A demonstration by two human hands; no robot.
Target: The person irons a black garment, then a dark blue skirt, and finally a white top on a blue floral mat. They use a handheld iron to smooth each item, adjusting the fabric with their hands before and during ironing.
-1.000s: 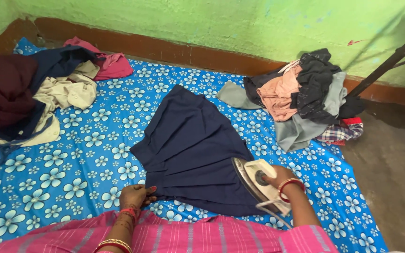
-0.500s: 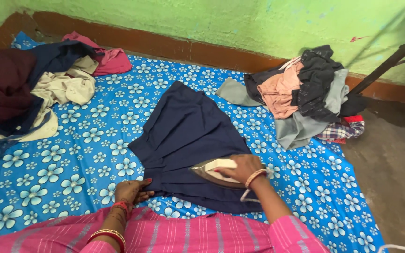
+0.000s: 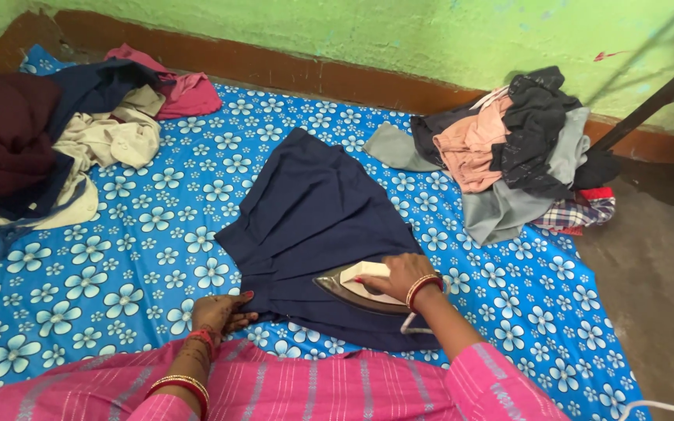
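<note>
A navy blue pleated skirt (image 3: 313, 218) lies spread flat on a blue sheet with white flowers (image 3: 118, 265). My right hand (image 3: 399, 274) grips the handle of a cream and metal clothes iron (image 3: 356, 287), which rests flat on the skirt's lower right hem. My left hand (image 3: 220, 312) presses down on the skirt's near left edge, fingers bent, holding the cloth in place. Both wrists wear bangles.
A heap of dark red, navy and cream clothes (image 3: 33, 148) lies at the left. Another pile of grey, peach and black clothes (image 3: 509, 148) sits at the right by the green wall (image 3: 399, 39). Bare floor (image 3: 657, 265) lies right of the sheet. A white cord (image 3: 657, 407) trails at bottom right.
The iron was tilted up at the skirt's right edge a second ago. It now lies flat and has slid left onto the hem. My left hand has stayed on the near edge.
</note>
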